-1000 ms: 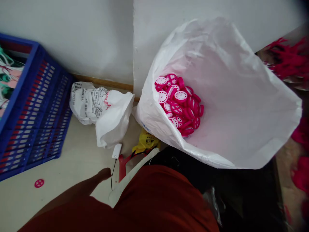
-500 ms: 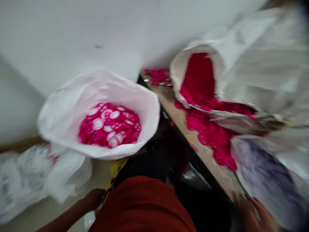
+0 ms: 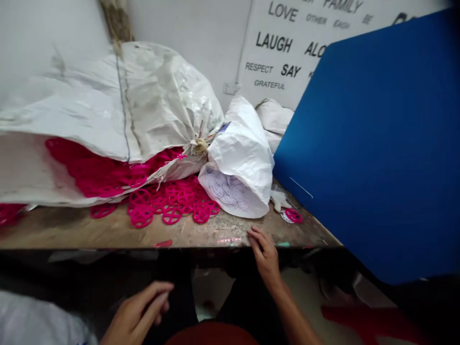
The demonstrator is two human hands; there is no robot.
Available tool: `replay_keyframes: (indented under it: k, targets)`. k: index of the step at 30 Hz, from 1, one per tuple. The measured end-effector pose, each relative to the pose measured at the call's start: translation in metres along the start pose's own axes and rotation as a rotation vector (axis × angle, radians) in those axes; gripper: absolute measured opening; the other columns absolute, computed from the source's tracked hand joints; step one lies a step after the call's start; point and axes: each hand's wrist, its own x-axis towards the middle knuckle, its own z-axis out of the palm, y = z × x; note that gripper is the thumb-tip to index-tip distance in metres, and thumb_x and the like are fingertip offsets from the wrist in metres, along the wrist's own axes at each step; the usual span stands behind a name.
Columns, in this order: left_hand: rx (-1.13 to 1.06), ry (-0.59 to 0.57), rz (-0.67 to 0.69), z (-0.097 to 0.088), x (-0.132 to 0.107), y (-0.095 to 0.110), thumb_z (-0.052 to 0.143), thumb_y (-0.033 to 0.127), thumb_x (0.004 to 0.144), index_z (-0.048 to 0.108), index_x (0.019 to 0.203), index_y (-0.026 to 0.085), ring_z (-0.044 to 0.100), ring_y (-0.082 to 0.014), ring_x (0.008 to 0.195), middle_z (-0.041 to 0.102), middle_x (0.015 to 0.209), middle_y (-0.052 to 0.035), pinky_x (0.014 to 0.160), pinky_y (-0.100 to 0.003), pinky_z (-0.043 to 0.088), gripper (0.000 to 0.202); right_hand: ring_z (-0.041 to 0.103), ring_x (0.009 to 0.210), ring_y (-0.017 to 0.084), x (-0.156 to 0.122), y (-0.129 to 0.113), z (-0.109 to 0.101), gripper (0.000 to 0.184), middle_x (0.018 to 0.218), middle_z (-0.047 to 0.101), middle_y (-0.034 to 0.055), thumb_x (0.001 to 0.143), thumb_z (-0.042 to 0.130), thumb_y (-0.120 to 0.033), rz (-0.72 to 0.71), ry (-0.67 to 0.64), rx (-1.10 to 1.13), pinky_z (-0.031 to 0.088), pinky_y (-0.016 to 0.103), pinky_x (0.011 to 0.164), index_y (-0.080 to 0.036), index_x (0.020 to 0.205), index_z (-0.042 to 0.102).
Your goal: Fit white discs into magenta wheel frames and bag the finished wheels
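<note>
My right hand [image 3: 265, 254] rests its fingertips on the front edge of the worn wooden table [image 3: 201, 235], fingers stretched out and holding nothing. Just beyond it lies a white sack [image 3: 244, 139], its mouth showing pale lilac round cut-outs [image 3: 230, 189]. My left hand [image 3: 143, 309] hovers low in front of the table, fingers curled in against the thumb, with nothing visible in them. Bright pink openwork discs [image 3: 172, 203] spill over the tabletop from a large white sack [image 3: 89, 105] lying on its side.
A big blue panel [image 3: 370, 148] rises at the right. Near it on the table are a pink and white disc [image 3: 293, 215] and a crumpled white scrap [image 3: 278, 197]. A tied sack [image 3: 172, 96] stands behind. Whitish plastic [image 3: 39, 318] sits at lower left.
My view has swung right, from the upright sack of pink and white discs to the table. My right hand now touches the table edge; my left hand has come in front of me.
</note>
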Motion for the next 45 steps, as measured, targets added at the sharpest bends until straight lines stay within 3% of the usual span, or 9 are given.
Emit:
replay_keyframes:
  k: [4, 7, 11, 20, 25, 30, 39, 43, 45]
  targets:
    - [-0.092, 0.317, 0.181, -0.036, 0.084, 0.065, 0.037, 0.048, 0.082, 0.06, 0.106, 0.028, 0.063, -0.0167, 0.071, 0.068, 0.085, -0.0008, 0.073, -0.027, 0.05, 0.039, 0.058, 0.106, 0.024, 0.01, 0.003, -0.009, 0.024, 0.112, 0.064, 0.0101, 0.089, 0.049, -0.029, 0.019, -0.01, 0.05, 0.045, 0.044, 0.093, -0.022, 0.104, 0.066]
    - [-0.125, 0.468, 0.263, -0.051, 0.126, 0.073, 0.042, 0.042, 0.085, 0.061, 0.105, 0.022, 0.064, -0.0168, 0.072, 0.069, 0.086, -0.0023, 0.071, -0.028, 0.05, 0.034, 0.059, 0.104, 0.023, 0.021, 0.003, -0.01, 0.025, 0.109, 0.065, 0.0099, 0.089, 0.049, -0.03, 0.026, -0.017, 0.1, 0.046, 0.043, 0.092, -0.021, 0.105, 0.065]
    - [-0.033, 0.538, 0.308, -0.051, 0.151, 0.068, 0.046, 0.033, 0.086, 0.062, 0.101, 0.02, 0.065, -0.0188, 0.082, 0.07, 0.092, -0.0043, 0.076, -0.031, 0.049, 0.026, 0.059, 0.101, 0.021, 0.037, 0.0, -0.002, 0.023, 0.106, 0.065, 0.0085, 0.09, 0.048, -0.027, 0.005, -0.049, 0.168, 0.047, 0.038, 0.089, -0.021, 0.105, 0.065]
    - [0.13, 0.513, 0.561, -0.015, 0.16, 0.062, 0.048, 0.022, 0.088, 0.061, 0.103, 0.02, 0.062, -0.0195, 0.095, 0.067, 0.099, -0.0067, 0.083, -0.033, 0.049, 0.02, 0.061, 0.094, 0.018, 0.064, -0.024, 0.051, 0.022, 0.098, 0.066, 0.0063, 0.09, 0.048, -0.021, -0.042, -0.156, 0.269, 0.048, 0.032, 0.084, -0.022, 0.103, 0.065]
    - [0.067, 0.545, 0.54, -0.012, 0.159, 0.055, 0.048, 0.024, 0.089, 0.058, 0.109, 0.019, 0.062, -0.0185, 0.093, 0.065, 0.098, -0.0067, 0.082, -0.031, 0.049, 0.022, 0.061, 0.096, 0.018, 0.062, -0.024, 0.07, 0.022, 0.1, 0.066, 0.006, 0.089, 0.049, -0.022, 0.038, -0.18, 0.251, 0.048, 0.033, 0.085, -0.022, 0.103, 0.065]
    - [0.019, 0.561, 0.492, -0.013, 0.16, 0.057, 0.049, 0.023, 0.089, 0.058, 0.108, 0.019, 0.061, -0.0178, 0.091, 0.065, 0.096, -0.0057, 0.081, -0.029, 0.048, 0.021, 0.061, 0.096, 0.018, 0.062, -0.023, 0.068, 0.022, 0.101, 0.066, 0.006, 0.09, 0.048, -0.021, 0.047, -0.223, 0.213, 0.048, 0.032, 0.085, -0.021, 0.104, 0.065]
    - [0.075, 0.527, 0.564, -0.011, 0.162, 0.055, 0.049, 0.018, 0.089, 0.057, 0.11, 0.019, 0.062, -0.0169, 0.089, 0.065, 0.095, -0.0052, 0.078, -0.028, 0.048, 0.022, 0.06, 0.096, 0.018, 0.063, -0.02, 0.071, 0.024, 0.101, 0.067, 0.0056, 0.089, 0.049, -0.017, -0.033, -0.231, 0.132, 0.046, 0.034, 0.084, -0.022, 0.108, 0.062]
    - [0.056, 0.546, 0.567, -0.011, 0.159, 0.056, 0.05, 0.019, 0.089, 0.057, 0.11, 0.019, 0.061, -0.017, 0.09, 0.064, 0.095, -0.0058, 0.079, -0.029, 0.047, 0.022, 0.06, 0.09, 0.019, 0.055, -0.038, 0.052, 0.023, 0.096, 0.067, 0.0059, 0.088, 0.05, -0.015, -0.109, -0.198, 0.142, 0.045, 0.034, 0.08, -0.021, 0.107, 0.061]
    - [0.045, 0.553, 0.565, -0.012, 0.157, 0.056, 0.05, 0.019, 0.089, 0.057, 0.109, 0.018, 0.061, -0.0171, 0.089, 0.064, 0.094, -0.0059, 0.079, -0.029, 0.047, 0.022, 0.059, 0.083, 0.018, 0.039, -0.052, 0.041, 0.021, 0.089, 0.066, 0.0056, 0.086, 0.052, -0.017, -0.159, -0.269, 0.151, 0.044, 0.033, 0.075, -0.02, 0.104, 0.062]
